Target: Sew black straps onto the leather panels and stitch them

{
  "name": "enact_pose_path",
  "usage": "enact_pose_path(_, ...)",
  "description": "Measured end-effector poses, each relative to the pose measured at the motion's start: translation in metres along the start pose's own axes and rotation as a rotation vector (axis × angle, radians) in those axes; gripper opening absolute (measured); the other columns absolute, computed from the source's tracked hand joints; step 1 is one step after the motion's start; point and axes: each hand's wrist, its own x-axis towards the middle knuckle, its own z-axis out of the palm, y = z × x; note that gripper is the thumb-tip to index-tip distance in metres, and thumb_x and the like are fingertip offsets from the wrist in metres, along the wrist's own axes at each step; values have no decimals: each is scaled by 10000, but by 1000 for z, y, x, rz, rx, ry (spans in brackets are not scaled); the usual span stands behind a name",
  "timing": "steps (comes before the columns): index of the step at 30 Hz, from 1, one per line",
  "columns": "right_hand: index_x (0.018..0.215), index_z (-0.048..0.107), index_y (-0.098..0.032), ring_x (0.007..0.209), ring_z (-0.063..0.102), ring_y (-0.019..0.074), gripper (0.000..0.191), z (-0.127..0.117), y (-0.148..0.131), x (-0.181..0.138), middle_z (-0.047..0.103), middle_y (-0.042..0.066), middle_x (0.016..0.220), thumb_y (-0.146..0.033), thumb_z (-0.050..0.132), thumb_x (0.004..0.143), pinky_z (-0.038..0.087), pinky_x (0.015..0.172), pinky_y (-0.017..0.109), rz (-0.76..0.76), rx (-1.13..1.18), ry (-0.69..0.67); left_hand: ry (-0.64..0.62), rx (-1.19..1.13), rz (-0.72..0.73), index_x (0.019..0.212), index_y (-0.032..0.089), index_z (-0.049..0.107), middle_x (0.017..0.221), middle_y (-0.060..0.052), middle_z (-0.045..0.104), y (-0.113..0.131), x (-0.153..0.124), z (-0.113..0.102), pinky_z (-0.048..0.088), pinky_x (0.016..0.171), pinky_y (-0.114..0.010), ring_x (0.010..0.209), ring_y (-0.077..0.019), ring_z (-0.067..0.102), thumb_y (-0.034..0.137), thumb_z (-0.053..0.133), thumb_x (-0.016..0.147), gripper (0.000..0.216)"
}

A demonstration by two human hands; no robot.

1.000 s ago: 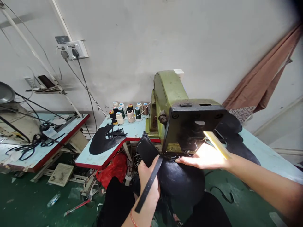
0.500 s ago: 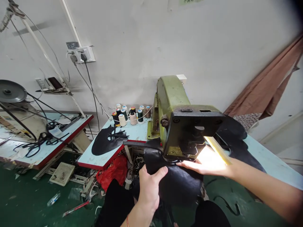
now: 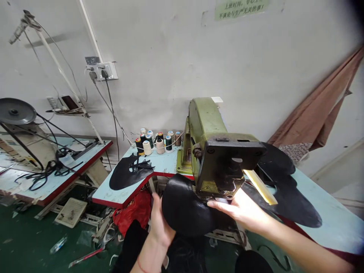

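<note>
A curved black leather piece [image 3: 184,214] lies under the head of a green sewing machine [image 3: 210,117]. My left hand [image 3: 161,223] supports its left edge, fingers behind the leather and thumb up beside the rim. My right hand [image 3: 241,208] pinches the leather close to the needle area, thumb and fingers brightly lit by the machine's lamp. The stitching point itself is hidden behind the black face plate [image 3: 231,163]. A yellowish strip [image 3: 261,187] sticks out from the head above my right wrist.
Several thread spools [image 3: 160,144] stand on the pale blue table [image 3: 113,195] left of the machine. Black leather cutouts [image 3: 127,176] lie there, and more black pieces [image 3: 292,197] rest on the right. A red bag [image 3: 135,212] sits below. Another machine [image 3: 25,144] stands far left.
The leather has turned under the machine head, its rounded end now facing left. My left hand has shifted left and changed its hold from thumb on top to the edge. My right hand stays near the needle.
</note>
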Motion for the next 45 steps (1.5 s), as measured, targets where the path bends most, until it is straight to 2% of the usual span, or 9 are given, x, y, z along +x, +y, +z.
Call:
enact_pose_path(7, 888, 737, -231, 763, 729, 272, 229, 24, 6, -15, 770, 46, 833, -442, 662, 837, 603, 712, 419, 136, 39, 213, 188, 206, 241, 919, 147, 778, 891, -145, 763, -70, -24, 46, 500, 971, -371, 1076, -317, 653, 430, 816, 629, 406)
enact_pose_path(12, 973, 709, -217, 823, 680, 254, 119, 24, 9, -38, 740, 74, 894, -223, 663, 864, 549, 749, 400, -213, -364, 469, 515, 274, 382, 1121, 197, 702, 1214, -101, 693, -79, -5, 57, 354, 1143, -409, 1190, -285, 600, 376, 804, 713, 457)
enact_pose_path(18, 1434, 494, -187, 763, 618, 218, 668, 45, -6, -77, 693, 76, 825, -19, 681, 816, 483, 730, 388, -351, -586, 487, 508, 236, 331, 1064, 184, 713, 1158, -100, 717, -76, -5, 58, 394, 1109, -434, 1124, -295, 641, 354, 802, 717, 397)
enact_pose_path(28, 1423, 511, -209, 817, 588, 203, 606, 73, -26, -78, 605, 96, 894, -25, 616, 855, 496, 709, 350, -226, -511, 518, 470, 68, 274, 1059, 175, 714, 1125, -96, 728, -65, -11, 61, 494, 1017, -412, 1084, -290, 663, 370, 819, 701, 421)
enact_pose_path(31, 1246, 662, -236, 893, 596, 233, 392, 69, -22, -76, 633, 103, 959, -138, 614, 870, 497, 769, 407, -141, -391, 512, 427, 51, 268, 1085, 145, 700, 1083, -104, 739, -61, -14, 64, 534, 965, -411, 1015, -283, 693, 322, 831, 687, 455)
enact_pose_path(33, 1148, 705, -259, 1043, 587, 286, 296, 60, -12, -71, 638, 110, 1104, -284, 634, 861, 482, 878, 485, 92, -193, 609, 433, 33, 254, 1112, 137, 686, 1076, -108, 742, -59, -14, 66, 542, 957, -406, 1011, -280, 698, 284, 828, 689, 470)
enact_pose_path(35, 1102, 708, -257, 1076, 598, 308, 345, 47, 2, -64, 649, 102, 1141, -418, 695, 797, 497, 893, 495, 442, 197, 656, 458, 4, 252, 1147, 142, 669, 1093, -108, 739, -58, -14, 66, 533, 979, -400, 1049, -280, 687, 254, 827, 685, 500)
enact_pose_path(38, 920, 728, -213, 824, 658, 253, 376, 30, 21, -54, 706, 69, 896, -468, 814, 658, 559, 714, 379, 779, 819, 456, 467, -27, 246, 1155, 150, 665, 1110, -109, 735, -57, -12, 63, 521, 1004, -412, 1070, -286, 680, 240, 831, 676, 516)
enact_pose_path(45, 707, 739, -190, 644, 593, 159, 271, 34, 10, -50, 666, 26, 694, -404, 873, 608, 521, 578, 249, 765, 1006, 490, 474, -127, 190, 1065, 157, 705, 981, -91, 762, -37, -7, 45, 586, 902, -412, 942, -279, 724, 183, 824, 650, 432)
